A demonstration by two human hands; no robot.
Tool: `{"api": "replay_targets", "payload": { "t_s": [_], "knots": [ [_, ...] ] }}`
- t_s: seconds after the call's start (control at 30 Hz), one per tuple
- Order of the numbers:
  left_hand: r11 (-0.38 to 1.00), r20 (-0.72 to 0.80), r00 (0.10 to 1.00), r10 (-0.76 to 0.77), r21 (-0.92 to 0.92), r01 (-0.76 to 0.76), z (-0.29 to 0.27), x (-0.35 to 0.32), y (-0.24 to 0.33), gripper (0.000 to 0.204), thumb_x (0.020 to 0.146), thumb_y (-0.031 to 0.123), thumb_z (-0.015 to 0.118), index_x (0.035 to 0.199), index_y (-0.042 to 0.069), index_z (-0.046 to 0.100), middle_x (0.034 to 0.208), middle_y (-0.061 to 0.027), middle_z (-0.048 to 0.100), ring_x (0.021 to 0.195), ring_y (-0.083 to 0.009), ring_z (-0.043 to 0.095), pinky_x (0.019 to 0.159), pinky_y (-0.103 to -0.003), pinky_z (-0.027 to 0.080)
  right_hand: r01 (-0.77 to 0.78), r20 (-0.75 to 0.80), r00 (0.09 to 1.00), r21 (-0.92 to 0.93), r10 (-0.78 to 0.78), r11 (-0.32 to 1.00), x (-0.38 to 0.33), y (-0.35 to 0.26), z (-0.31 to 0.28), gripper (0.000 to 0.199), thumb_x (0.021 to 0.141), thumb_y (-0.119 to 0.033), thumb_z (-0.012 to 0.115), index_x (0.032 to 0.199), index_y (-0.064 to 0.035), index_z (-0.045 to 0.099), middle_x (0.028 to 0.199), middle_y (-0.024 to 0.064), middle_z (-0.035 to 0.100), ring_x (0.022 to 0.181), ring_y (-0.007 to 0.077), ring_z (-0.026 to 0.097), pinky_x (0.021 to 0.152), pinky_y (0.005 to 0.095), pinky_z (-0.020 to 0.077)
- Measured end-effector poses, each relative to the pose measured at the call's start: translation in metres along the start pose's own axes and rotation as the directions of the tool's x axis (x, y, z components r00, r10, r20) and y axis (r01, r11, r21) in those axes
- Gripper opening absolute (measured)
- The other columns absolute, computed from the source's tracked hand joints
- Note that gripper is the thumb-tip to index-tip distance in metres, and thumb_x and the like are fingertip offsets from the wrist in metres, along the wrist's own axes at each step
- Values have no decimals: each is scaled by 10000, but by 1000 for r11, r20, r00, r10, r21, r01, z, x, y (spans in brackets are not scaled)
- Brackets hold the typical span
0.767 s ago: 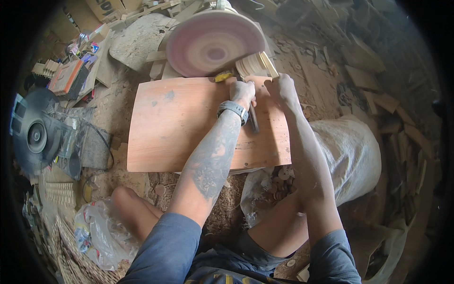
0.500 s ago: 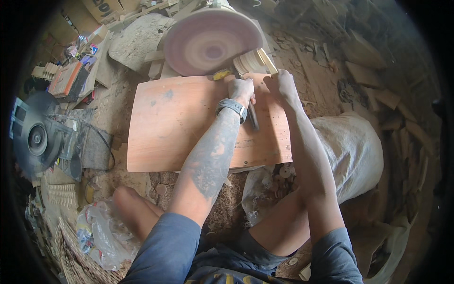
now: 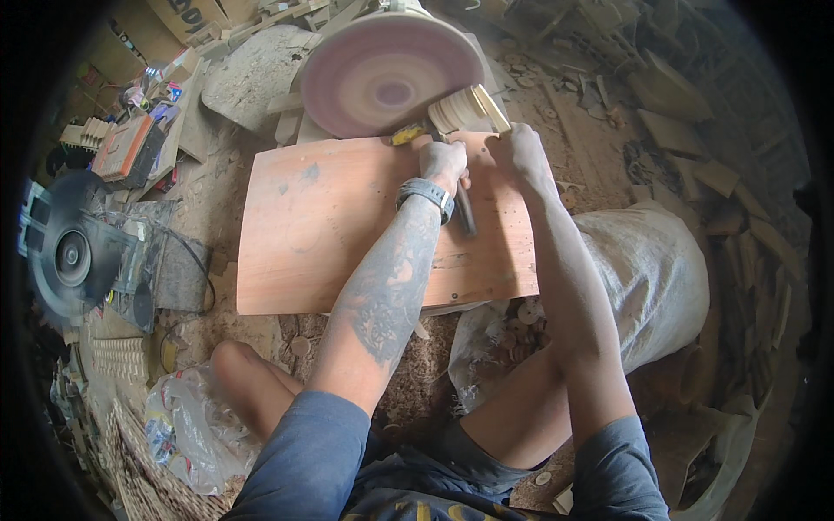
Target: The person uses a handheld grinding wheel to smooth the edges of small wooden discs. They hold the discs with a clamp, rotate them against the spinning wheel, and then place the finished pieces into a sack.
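A large sanding disc [image 3: 393, 65], reddish with pale rings, stands at the far end of a curved wooden board [image 3: 300, 234]. A stack of round pale wooden pieces [image 3: 453, 113] meets or nearly meets the disc's lower right edge. My left hand [image 3: 443, 162] is closed around a dark bar-like tool [image 3: 466, 213] that slants across the board. A yellow piece [image 3: 407, 135] shows just beyond that hand; whether it joins the bar is hidden. My right hand [image 3: 521, 152] is closed on a flat wooden strip [image 3: 493, 110] at the stack's right end.
A dusty round fan [image 3: 71, 256] stands at the left, near an orange-and-black box [image 3: 126, 149]. To the right of the board lies a full white sack [image 3: 647, 282]. Wood offcuts [image 3: 673, 135] pile up at the far right, and a clear plastic bag [image 3: 195, 425] lies near left.
The whole view has shifted very slightly. Both hands keep their grips, and the wooden stack stays at the lower right of the disc.
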State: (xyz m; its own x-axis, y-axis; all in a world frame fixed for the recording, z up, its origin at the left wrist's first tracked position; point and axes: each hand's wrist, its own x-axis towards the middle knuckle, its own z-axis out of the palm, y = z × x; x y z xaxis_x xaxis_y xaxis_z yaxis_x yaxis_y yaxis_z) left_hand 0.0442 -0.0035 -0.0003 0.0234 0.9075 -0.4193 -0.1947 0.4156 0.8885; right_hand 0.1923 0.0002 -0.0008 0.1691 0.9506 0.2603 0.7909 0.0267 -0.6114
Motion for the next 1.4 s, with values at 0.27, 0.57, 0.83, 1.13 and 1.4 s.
{"api": "replay_targets", "payload": {
  "t_s": [0.27,0.57,0.83,1.13,1.4],
  "knots": [
    [1000,7,1000,-8,-9,8,-2,-1,2,141,921,103,493,800,42,459,569,-14,394,418,-132,382,386,-346,357,-45,47,998,26,44,999,-4,-14,-9,281,742,-247,672,823,22,655,824,266,652,854,420,648,771,473,508],
    [1000,4,1000,-2,-8,2,-3,-1,2,125,920,105,513,821,41,473,583,-16,410,424,-132,386,392,-339,353,-15,-1,1000,-13,15,1000,-1,-13,-2,274,741,-241,654,810,24,657,809,269,646,841,424,649,762,478,508],
    [1000,-3,1000,-12,-8,12,-3,-5,4,117,914,100,533,829,45,474,585,-13,404,429,-128,389,392,-335,349,-2,-3,1000,-14,2,1000,1,-9,0,279,747,-250,663,804,24,659,814,263,648,832,421,649,761,476,511],
    [999,-19,1000,-25,-28,24,-1,-1,3,116,902,91,551,826,45,476,593,-17,410,428,-129,385,393,-333,340,98,-39,994,-58,-100,993,7,2,7,261,785,-227,658,827,30,652,834,258,652,862,420,643,765,475,509],
    [999,-6,999,-34,-31,34,-1,-1,4,134,896,84,559,802,67,466,577,0,393,421,-117,367,393,-326,327,-6,34,999,-26,7,1000,0,-12,-3,261,788,-207,612,910,20,654,772,220,653,740,330,643,708,429,487]
  ]
}}
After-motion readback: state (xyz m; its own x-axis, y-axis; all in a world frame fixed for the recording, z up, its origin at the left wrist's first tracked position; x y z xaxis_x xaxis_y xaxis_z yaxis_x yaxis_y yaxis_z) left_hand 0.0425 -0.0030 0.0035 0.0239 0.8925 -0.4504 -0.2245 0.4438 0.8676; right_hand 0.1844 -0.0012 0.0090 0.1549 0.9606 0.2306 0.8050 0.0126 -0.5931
